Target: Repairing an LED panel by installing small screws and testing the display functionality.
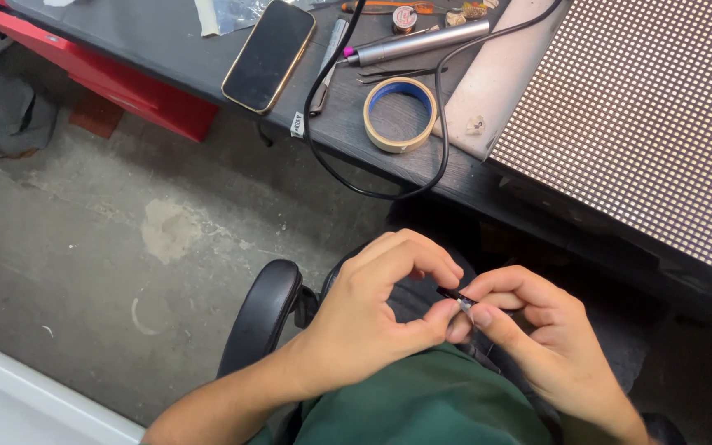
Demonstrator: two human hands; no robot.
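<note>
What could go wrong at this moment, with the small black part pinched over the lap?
1. The small black part is held only by the fingertips of the left hand and right hand, off the desk; a slip would likely drop it to the floor.
2. The black cable loops past the desk edge; a knee might snag it.
3. The phone lies near that edge.

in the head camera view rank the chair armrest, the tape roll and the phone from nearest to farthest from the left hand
1. Chair armrest: just left of the left hand.
2. Tape roll: on the desk above the hand.
3. Phone: farther up the desk, to the left.
</note>
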